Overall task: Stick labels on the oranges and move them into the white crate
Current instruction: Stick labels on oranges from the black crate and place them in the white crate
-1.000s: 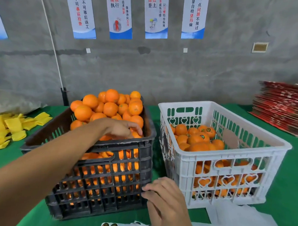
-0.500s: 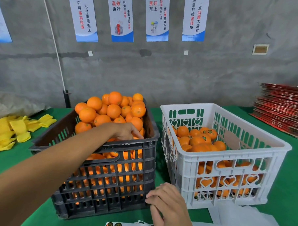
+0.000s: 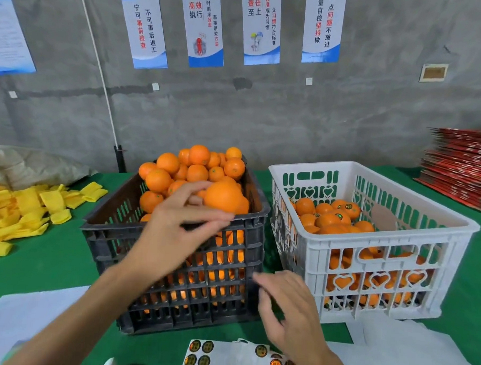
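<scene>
White backing sheet of round gold-and-black labels (image 3: 227, 357) lies nearest on green tabletop (image 3: 51, 262), print illegible. Right hand (image 3: 290, 311) hovers above, fingers relaxed. Left hand (image 3: 176, 229) grips round orange (image 3: 222, 196) over black slatted plastic crate (image 3: 174, 284). White plastic crate (image 3: 374, 243) holds labelled oranges.

surface (image 3: 51, 268): green-covered | centre: black crate (image 3: 174, 284) | just right of it: white crate (image 3: 382, 257) | far left: yellow sleeves (image 3: 34, 209), grey bag (image 3: 33, 165) | far right: red flat stack (image 3: 460, 170) | near edge: label sheet (image 3: 226, 358), white sheets (image 3: 408, 352) at left and right
</scene>
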